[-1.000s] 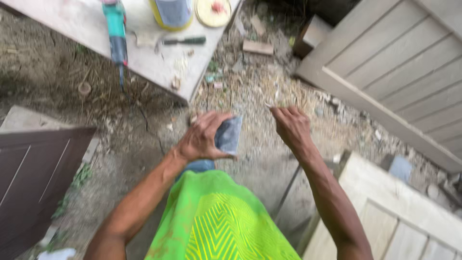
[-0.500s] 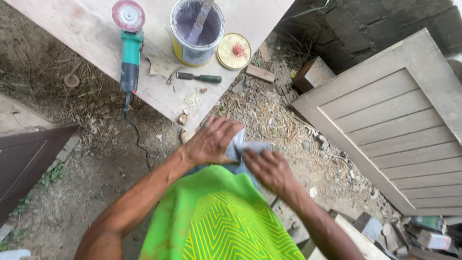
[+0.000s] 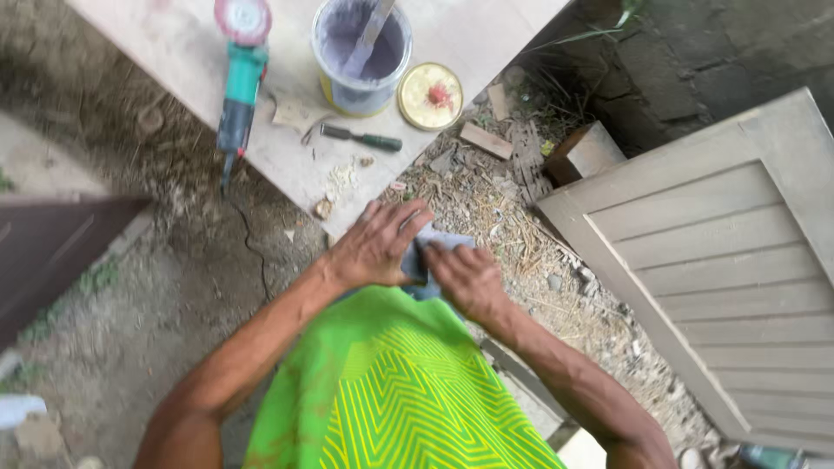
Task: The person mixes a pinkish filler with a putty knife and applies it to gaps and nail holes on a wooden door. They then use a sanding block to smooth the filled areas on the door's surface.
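- Green and yellow shirt (image 3: 400,391): fills the lower centre of the view, nearest the camera; both forearms extend outward from its sides.
- Left hand (image 3: 375,247): closed over the left side of a grey-blue cloth (image 3: 443,239), fingers curled across its top edge.
- Right hand (image 3: 469,278): grips the same cloth from the right side; it lies just beside the left hand, the cloth pressed between them.
- Cloth position: held in front of the chest, above bare ground (image 3: 165,295) littered with straw and wood scraps. Only a small folded part shows between the hands.
- Dark brown panel (image 3: 52,252): lies at the left edge, on the ground.
- Pale louvred door (image 3: 721,260): lies flat to the right, well apart from the hands.
- Board table (image 3: 295,165): its near corner is just beyond the left hand.
- On the table: a green angle grinder (image 3: 239,82) with red disc at the left, a screwdriver (image 3: 360,137) near the edge, a bucket (image 3: 360,52) of grey filler with a stick standing in it, and a round yellow lid (image 3: 430,95) just beside the bucket.
- Small wooden block (image 3: 586,152): rests on the ground beyond the door's corner.
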